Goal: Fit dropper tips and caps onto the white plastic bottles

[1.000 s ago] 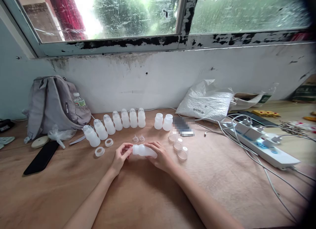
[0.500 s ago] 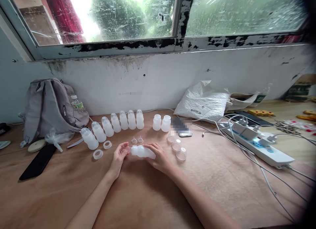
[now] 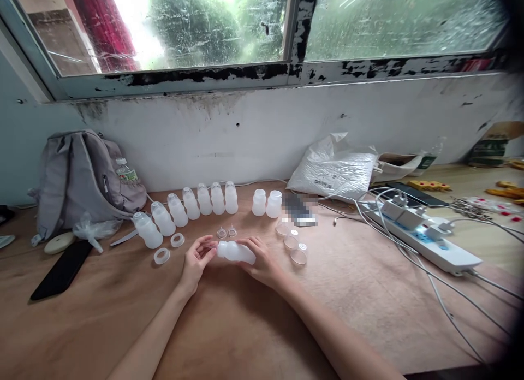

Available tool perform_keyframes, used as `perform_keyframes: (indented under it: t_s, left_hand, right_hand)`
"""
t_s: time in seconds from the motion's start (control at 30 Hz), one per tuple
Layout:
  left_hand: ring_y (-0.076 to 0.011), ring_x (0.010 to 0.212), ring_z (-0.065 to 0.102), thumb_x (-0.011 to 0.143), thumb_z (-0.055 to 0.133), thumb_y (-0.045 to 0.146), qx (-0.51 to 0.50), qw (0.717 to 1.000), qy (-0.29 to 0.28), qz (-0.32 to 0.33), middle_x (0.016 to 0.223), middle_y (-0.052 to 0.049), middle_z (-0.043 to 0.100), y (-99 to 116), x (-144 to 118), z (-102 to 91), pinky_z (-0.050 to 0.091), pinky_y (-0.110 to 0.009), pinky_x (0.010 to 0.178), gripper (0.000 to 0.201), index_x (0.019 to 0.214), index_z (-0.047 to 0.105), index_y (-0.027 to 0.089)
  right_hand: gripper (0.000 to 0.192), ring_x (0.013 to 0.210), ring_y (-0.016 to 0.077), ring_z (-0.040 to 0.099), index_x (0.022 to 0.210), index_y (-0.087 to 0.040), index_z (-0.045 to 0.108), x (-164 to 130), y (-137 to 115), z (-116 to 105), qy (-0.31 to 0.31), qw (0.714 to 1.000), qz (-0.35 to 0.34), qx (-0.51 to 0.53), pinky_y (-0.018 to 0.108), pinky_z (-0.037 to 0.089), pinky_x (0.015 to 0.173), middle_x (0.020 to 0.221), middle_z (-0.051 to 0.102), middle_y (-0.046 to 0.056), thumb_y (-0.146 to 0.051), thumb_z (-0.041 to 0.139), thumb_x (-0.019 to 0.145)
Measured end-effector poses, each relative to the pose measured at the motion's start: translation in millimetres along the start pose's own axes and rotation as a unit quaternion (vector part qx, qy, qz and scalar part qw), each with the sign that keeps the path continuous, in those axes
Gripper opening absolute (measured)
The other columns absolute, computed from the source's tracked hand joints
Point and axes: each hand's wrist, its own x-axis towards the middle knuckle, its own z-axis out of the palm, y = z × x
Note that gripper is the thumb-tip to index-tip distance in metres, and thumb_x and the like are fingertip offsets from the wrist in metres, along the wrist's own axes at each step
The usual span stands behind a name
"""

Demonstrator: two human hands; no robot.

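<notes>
Small white bottle (image 3: 236,253): lying sideways, just above wooden table (image 3: 254,325), centre. Right hand (image 3: 262,261) gripped round its body. Left hand (image 3: 195,260) at neck end, fingers loosely curled, grip unclear. Two teats (image 3: 226,232) just behind. Row of capped bottles (image 3: 186,206) further back-left. Clear lids (image 3: 292,242) to the right.

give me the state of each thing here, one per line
held bottle: on its side, uncapped, gripped by right hand
left hand: open, fingers at the bottle's neck
row of bottles: upright, capped
two bottles: upright, no caps
rings: loose on the table
clear caps: loose
power strip: plugs in
backpack: slumped against the wall
</notes>
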Motion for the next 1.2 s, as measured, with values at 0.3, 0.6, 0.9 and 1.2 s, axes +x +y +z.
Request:
perform_keyframes:
  t_s: [0.3,0.6,0.9,1.2]
  left_hand:
    - [-0.0185,0.087,0.059,0.073,0.058,0.047,-0.12,0.981,-0.073,-0.13,0.094,-0.01,0.063,2.7,-8.9,10.4,0.042,-0.031,0.082,0.042,0.098,0.057,0.013]
    - [-0.0201,0.071,0.063,0.067,0.063,0.043,-0.179,0.963,0.121,-0.164,0.086,-0.007,0.065,-3.3,-28.6,35.0,0.049,-0.029,0.061,0.034,0.085,0.052,0.016]
    - [-0.0217,0.086,0.062,0.071,0.06,0.033,-0.278,0.939,0.005,-0.201,0.107,-0.006,0.061,15.3,-24.2,25.2,0.052,-0.032,0.07,0.025,0.091,0.056,0.018]
    - [-0.017,0.061,0.062,0.061,0.064,0.026,-0.251,0.936,0.127,-0.211,0.078,-0.004,0.066,4.1,-24.7,33.3,0.05,-0.029,0.056,0.017,0.069,0.053,0.017]
  right_hand:
    - [0.047,0.098,0.0236,0.051,0.116,-0.023,0.046,-2.6,-3.2,4.1,0.026,0.999,-0.028,-0.032,0.038,0.043,0.084,0.107,0.054,0.009,-0.019,0.06,0.071]
    - [0.033,0.084,0.0196,0.056,0.1,-0.02,0.042,-17.2,-56.3,44.8,0.009,0.98,0.111,0.163,0.031,0.045,0.072,0.096,0.057,0.006,-0.026,0.057,0.072]
    - [0.027,0.066,0.0153,0.056,0.093,-0.02,0.042,-8.1,-59.3,30.6,-0.044,0.918,0.243,0.31,0.024,0.043,0.049,0.087,0.058,0.003,-0.035,0.053,0.074]
    - [0.043,0.082,0.0179,0.057,0.106,-0.021,0.038,-18.0,-63.7,33.8,-0.058,0.981,0.121,0.143,0.029,0.044,0.07,0.099,0.056,0.004,-0.026,0.059,0.069]
